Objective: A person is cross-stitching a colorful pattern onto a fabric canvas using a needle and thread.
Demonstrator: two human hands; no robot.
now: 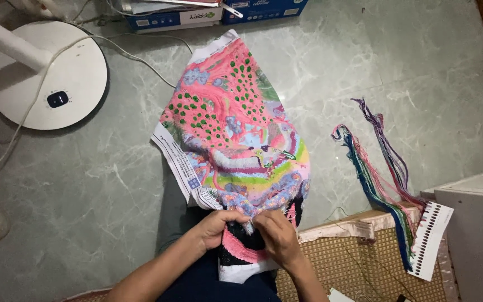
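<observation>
Both hands pinch the cloth's near edge: left hand at seven o'clock, right hand at five o'clock, the embroidered cloth spreading toward twelve; threads lie at three o'clock.

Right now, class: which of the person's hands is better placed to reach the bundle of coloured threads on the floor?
Right. The right hand lies nearer the coloured threads, which lie on that side; the left hand would have to cross the embroidered cloth.
</observation>
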